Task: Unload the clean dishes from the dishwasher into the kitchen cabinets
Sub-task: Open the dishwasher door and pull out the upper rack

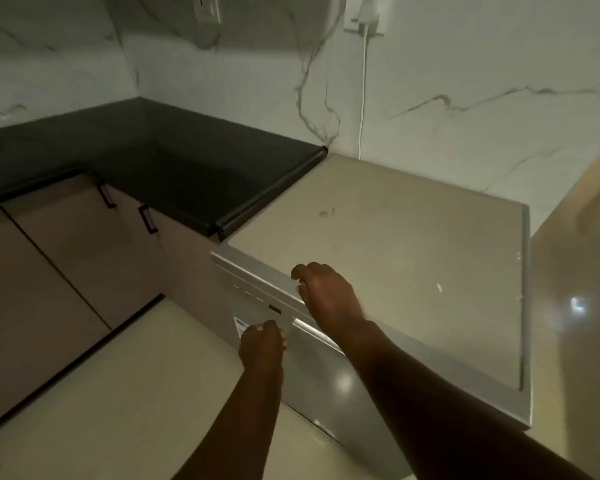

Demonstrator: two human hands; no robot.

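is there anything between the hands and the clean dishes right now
Yes: the dishwasher door looks shut, so no dishes show. The right hand rests on the door's top edge and the left hand is at the door front by the handle.

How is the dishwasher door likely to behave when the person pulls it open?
The dishwasher door looks like rigid sheet metal, so it should swing as one stiff panel. Its glossy face may be slippery; the left hand near the handle seems the safer hold.
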